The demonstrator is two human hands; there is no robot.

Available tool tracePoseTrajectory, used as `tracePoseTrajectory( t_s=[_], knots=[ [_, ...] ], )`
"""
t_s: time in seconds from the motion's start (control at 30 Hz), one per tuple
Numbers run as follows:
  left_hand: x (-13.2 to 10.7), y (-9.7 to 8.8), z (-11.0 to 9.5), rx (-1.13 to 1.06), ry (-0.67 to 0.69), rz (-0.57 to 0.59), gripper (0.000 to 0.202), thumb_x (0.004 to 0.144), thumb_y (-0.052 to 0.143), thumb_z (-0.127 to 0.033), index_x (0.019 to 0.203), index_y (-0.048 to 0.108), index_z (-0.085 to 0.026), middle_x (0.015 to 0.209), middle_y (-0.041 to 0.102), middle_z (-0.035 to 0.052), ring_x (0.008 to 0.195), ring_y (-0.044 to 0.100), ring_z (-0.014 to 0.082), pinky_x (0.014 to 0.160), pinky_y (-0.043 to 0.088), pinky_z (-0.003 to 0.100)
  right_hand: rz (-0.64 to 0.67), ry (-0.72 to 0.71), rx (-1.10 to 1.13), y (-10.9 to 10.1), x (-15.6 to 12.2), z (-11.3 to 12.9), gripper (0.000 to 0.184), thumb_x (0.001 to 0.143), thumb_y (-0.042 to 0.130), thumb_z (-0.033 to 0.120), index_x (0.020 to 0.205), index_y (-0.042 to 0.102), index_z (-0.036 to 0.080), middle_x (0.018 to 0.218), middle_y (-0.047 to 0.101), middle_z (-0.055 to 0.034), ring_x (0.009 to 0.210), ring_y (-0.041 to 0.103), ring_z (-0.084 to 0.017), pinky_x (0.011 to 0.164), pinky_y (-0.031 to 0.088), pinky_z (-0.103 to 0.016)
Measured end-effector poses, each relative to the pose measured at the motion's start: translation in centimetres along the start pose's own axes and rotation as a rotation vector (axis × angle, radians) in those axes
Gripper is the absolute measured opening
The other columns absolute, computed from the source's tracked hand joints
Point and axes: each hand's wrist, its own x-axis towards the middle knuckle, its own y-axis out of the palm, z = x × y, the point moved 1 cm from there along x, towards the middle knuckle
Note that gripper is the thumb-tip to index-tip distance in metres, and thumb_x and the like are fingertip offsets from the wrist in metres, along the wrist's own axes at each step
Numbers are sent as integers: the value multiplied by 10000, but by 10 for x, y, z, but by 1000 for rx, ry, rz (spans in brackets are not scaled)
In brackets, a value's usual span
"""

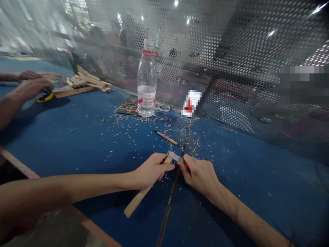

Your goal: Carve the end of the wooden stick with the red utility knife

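My left hand [153,170] is closed around a flat, light-coloured wooden stick [138,201], whose rounded end slants down toward me. In my right hand [199,172] is a utility knife [175,156], with a bit of red on its handle. The blade points left and lies at the stick's far end, close to my left fingers; whether it touches the wood I cannot tell. Just beyond my hands, a thin carving tool [166,137] with a wooden handle and dark tip lies among scattered wood shavings [128,127].
A part-filled plastic bottle [146,82] stands on the blue table [97,151] beside a dark board [127,109]. A blurred-out phone-like screen [191,103] leans on the perforated metal screen [231,61]. At left, another person's hands [34,85] hold a yellow tool [45,98] near wood pieces [86,81].
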Motion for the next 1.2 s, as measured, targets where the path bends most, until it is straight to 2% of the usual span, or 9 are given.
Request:
tracePoseTrajectory(
  t_s=[0.13, 0.23, 0.4, 0.57, 0.67, 0.8, 0.9, 1.2],
  knots=[
    [-5, -2, 1, -8, 1, 9, 260, 855, 630, -427, 746, 483, -242, 468, 417, -104, 418, 372, 112, 461, 269, 268, -60, 163, -18, -2, 9, -30, 403, 1071, 328, 434, 806, 568, 247, 585, 665, -44, 489, 578, -196, 541, 208, -310],
    [-5, -3, 0, 5, 2, 16, 287, 857, 620, -448, 736, 459, -243, 474, 408, -107, 422, 365, 105, 458, 261, 264, -80, 169, 7, -5, 10, -38, 387, 1066, 290, 404, 805, 535, 256, 602, 665, -47, 522, 608, -209, 552, 263, -305],
    [-3, -2, -2, -10, 30, 46, 302, 905, 569, -455, 726, 460, -237, 493, 431, -92, 451, 381, 109, 469, 280, 266, -26, 15, 138, -11, 0, -11, 366, 1065, 274, 439, 789, 456, 283, 558, 601, 12, 507, 606, -185, 544, 305, -292],
    [-4, 0, 1, -52, 19, 76, 229, 881, 602, -436, 834, 549, -218, 521, 404, -97, 459, 361, 117, 460, 265, 273, 31, -111, 266, -18, -8, 14, 355, 1079, 272, 409, 784, 429, 288, 565, 590, 25, 484, 570, -167, 531, 290, -291],
    [-2, 1, 0, -64, 14, 86, 249, 875, 593, -451, 891, 593, -202, 482, 413, -95, 449, 355, 126, 477, 262, 287, 84, -116, 231, -17, -9, 17, 357, 1082, 292, 415, 800, 462, 278, 614, 647, 1, 524, 605, -173, 547, 286, -294],
    [0, 0, -4, -70, 4, 98, 330, 846, 613, -537, 850, 590, -209, 437, 410, -92, 420, 347, 126, 490, 252, 302, 143, -86, 161, -13, -8, 17, 370, 1091, 291, 408, 848, 525, 256, 680, 706, -30, 575, 651, -185, 569, 285, -298],
    [0, 1, -7, -66, 2, 81, 364, 834, 631, -579, 790, 562, -224, 436, 403, -89, 421, 341, 123, 492, 246, 307, 136, -69, 88, -12, -6, 17, 350, 1085, 332, 400, 882, 569, 240, 701, 730, -43, 590, 671, -192, 569, 266, -304],
    [-1, 1, -1, -34, -7, 34, 292, 870, 580, -497, 761, 526, -231, 474, 415, -78, 447, 355, 127, 492, 257, 303, 52, -98, 24, -5, -5, 14, 353, 1074, 387, 444, 925, 626, 231, 734, 770, -50, 581, 685, -190, 550, 216, -318]
  ],
)
